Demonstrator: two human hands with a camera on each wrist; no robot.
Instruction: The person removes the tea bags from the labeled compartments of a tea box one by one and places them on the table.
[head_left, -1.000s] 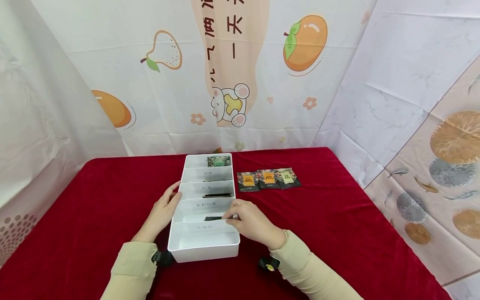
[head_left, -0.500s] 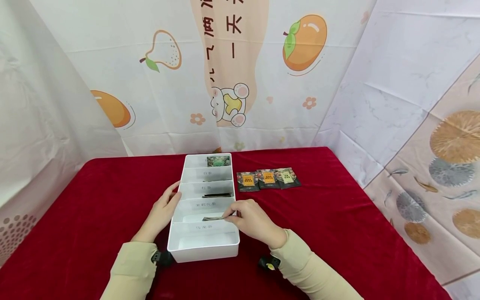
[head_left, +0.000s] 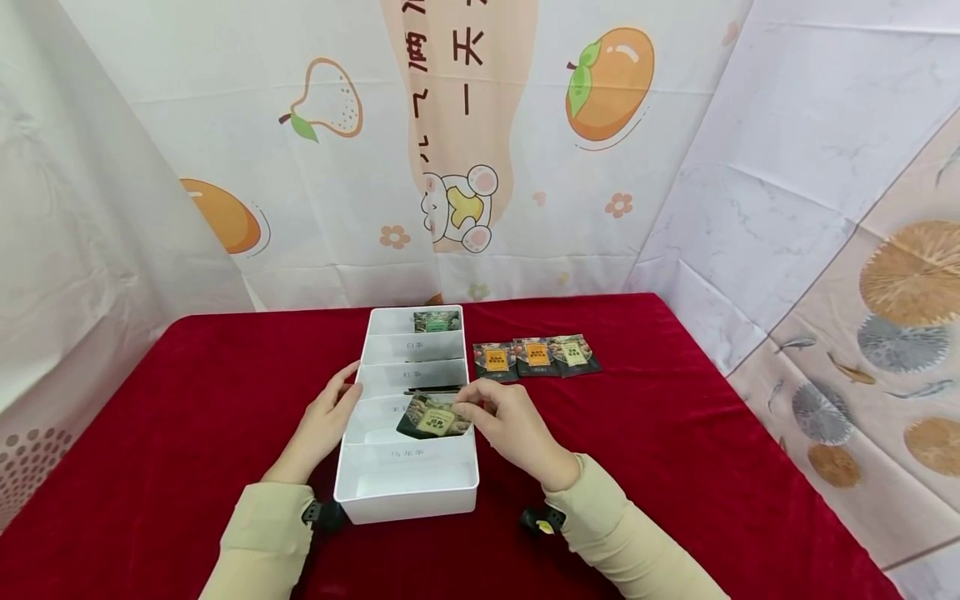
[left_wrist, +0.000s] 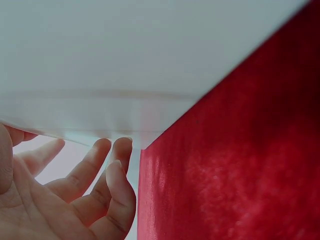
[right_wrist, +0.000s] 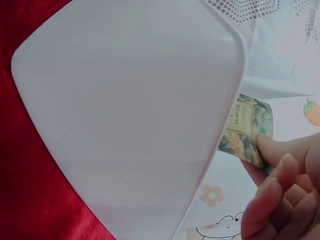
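A long white divided box (head_left: 412, 507) stands on the table, its compartments marked with Chinese labels. My left hand (head_left: 318, 425) rests against the box's left side; in the left wrist view, its loosely bent fingers (left_wrist: 102, 150) touch the box wall. Between thumb and fingers my right hand (head_left: 517, 429) pinches a dark tea sachet (head_left: 433, 417) with a pale yellow-green label. That sachet is tilted, face up, above the second compartment from the front. In the right wrist view, the held sachet (right_wrist: 245, 120) shows past the rim, its lower part hidden by the box.
Three more tea sachets (head_left: 537, 357) lie side by side, right of the box. A green-labelled sachet (head_left: 437, 322) leans in the farthest compartment. Dark sachet edges (head_left: 433, 389) show in the middle one. Red cloth (head_left: 675, 467) covers the table, with printed curtains (head_left: 555, 167) behind.
My right hand has lifted the tea sachet up out of the second compartment from the front, and its labelled face has turned into view. The left hand and the box have stayed put.
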